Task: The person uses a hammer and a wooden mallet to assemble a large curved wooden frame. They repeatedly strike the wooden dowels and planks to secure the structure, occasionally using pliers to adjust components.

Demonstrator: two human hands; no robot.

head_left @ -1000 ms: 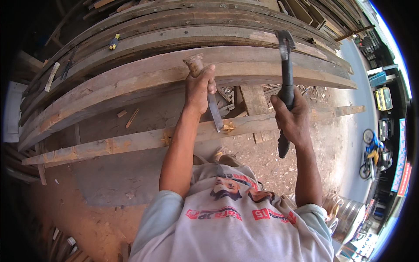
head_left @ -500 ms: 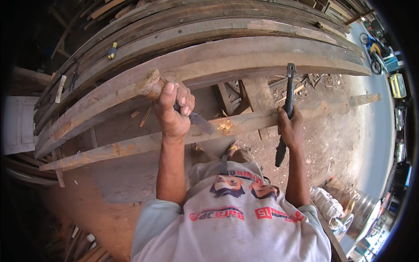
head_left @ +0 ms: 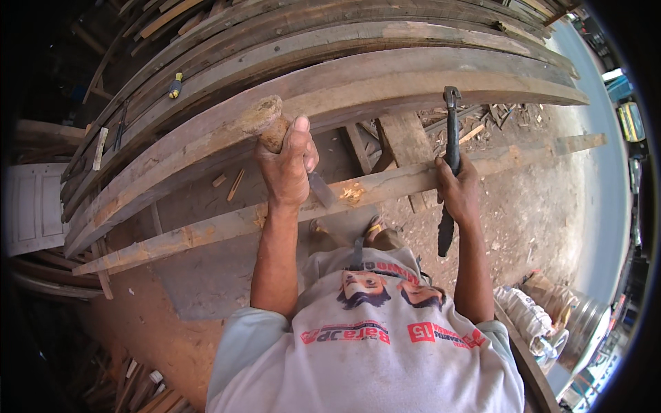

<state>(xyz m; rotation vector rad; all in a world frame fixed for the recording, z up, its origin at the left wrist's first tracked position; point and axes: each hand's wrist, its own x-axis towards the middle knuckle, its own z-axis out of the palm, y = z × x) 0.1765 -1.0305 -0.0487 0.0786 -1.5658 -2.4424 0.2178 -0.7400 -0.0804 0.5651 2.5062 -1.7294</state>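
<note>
My left hand (head_left: 288,165) is closed round a chisel (head_left: 321,190), its worn wooden handle (head_left: 263,117) rising above my fist and its flat metal blade slanting down to the right. The blade end is close to a chipped, pale patch (head_left: 353,193) on a long narrow timber (head_left: 406,180). In my right hand (head_left: 457,187) is a dark hammer (head_left: 451,131), gripped partway along its handle. The claw-like head points away from me, and the handle's lower end sticks out below my fist.
A thick beam (head_left: 385,96) lies beyond the narrow timber, with stacked planks behind it. A yellow-and-black screwdriver (head_left: 175,85) rests on those planks at left. Wood scraps litter the ground (head_left: 530,199). White sacks (head_left: 527,310) stand at lower right, near a road (head_left: 595,138).
My left hand has shifted slightly right with the chisel, its handle tilting a little. The right hand and hammer stay almost in place. The whole view has shifted a little.
</note>
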